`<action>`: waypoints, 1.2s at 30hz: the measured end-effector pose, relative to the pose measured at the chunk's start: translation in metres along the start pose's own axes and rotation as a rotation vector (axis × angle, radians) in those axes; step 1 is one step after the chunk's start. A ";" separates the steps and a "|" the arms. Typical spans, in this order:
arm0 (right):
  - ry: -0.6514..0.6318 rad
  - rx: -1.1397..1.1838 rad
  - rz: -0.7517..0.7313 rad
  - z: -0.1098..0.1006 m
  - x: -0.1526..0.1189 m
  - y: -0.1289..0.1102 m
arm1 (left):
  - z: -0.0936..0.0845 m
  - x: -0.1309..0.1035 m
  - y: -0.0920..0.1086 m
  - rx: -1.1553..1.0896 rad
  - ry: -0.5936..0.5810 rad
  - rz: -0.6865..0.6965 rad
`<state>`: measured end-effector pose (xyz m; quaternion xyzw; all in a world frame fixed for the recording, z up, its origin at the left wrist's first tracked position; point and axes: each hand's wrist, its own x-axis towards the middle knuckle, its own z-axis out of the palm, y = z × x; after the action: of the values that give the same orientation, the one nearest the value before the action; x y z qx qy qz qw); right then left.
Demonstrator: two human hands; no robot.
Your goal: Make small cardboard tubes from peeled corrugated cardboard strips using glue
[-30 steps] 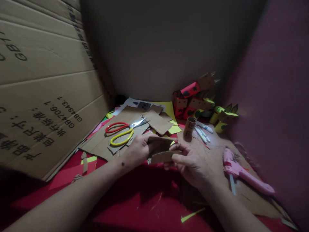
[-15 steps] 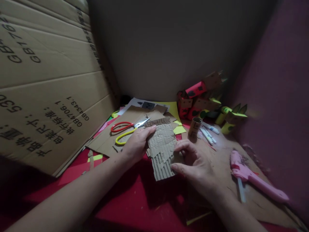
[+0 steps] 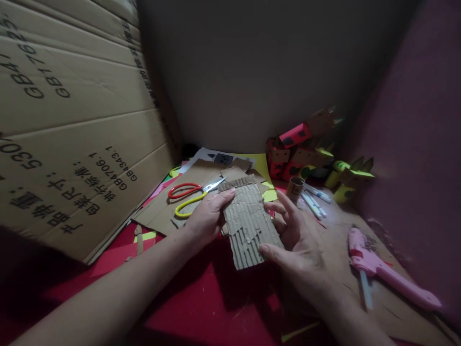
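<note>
A grey-brown piece of corrugated cardboard [image 3: 247, 221], with ridges bared at its lower end, is held over the red surface. My left hand [image 3: 207, 216] pinches its upper left edge, thumb on top. At its right side is my right hand [image 3: 293, 235], with the thumb on the lower right edge and the fingers curled near or behind the card. Scissors [image 3: 196, 194] with one red and one yellow handle lie open just beyond my left hand. A short cardboard tube [image 3: 295, 188] stands beyond my right hand.
A large printed cardboard box [image 3: 90, 125] rises at the left. Flat cardboard [image 3: 154, 211] and coloured paper lie behind the scissors. Several white markers [image 3: 315, 204], red and green-yellow paper figures [image 3: 295, 136] and a pink glue gun [image 3: 389, 274] are on the right.
My right fingers have spread and shifted up along the card's right side, with the thumb now on its lower edge. The whole view has shifted slightly.
</note>
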<state>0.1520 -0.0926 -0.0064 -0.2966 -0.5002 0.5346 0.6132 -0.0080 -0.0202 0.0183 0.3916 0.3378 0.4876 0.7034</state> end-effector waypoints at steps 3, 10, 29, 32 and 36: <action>-0.027 0.016 0.044 0.002 0.001 -0.003 | -0.004 -0.006 0.001 0.143 -0.148 0.003; -0.032 0.107 0.219 -0.004 0.002 -0.005 | 0.002 -0.022 0.001 0.450 -0.384 -0.099; 0.152 0.106 0.242 -0.005 0.009 0.003 | 0.012 -0.031 -0.009 0.508 -0.535 -0.268; 0.109 0.201 0.301 -0.003 0.009 0.002 | 0.009 -0.028 -0.010 0.519 -0.492 -0.209; 0.114 0.011 0.227 -0.001 0.007 0.001 | 0.012 -0.029 -0.016 0.772 -0.344 0.066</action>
<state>0.1514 -0.0851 -0.0057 -0.3778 -0.4251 0.5855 0.5777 0.0002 -0.0543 0.0124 0.7125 0.3604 0.2753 0.5354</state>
